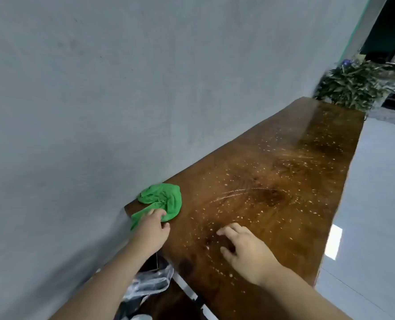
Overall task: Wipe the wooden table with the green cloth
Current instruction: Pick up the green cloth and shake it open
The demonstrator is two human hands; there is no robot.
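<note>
A crumpled green cloth (163, 200) lies at the near left corner of the long dark wooden table (284, 181), close to the wall. My left hand (151, 229) rests on the cloth's near edge, fingers curled onto the fabric. My right hand (247, 248) hovers over or lightly touches the tabletop to the right, fingers spread, holding nothing. Pale specks and curved smear marks are scattered across the table's glossy surface.
A grey wall (99, 100) runs along the table's left side. A leafy potted plant (355, 85) stands at the table's far end. Shiny grey floor (376, 204) lies to the right. Clear plastic wrapping (150, 285) sits below the table's near end.
</note>
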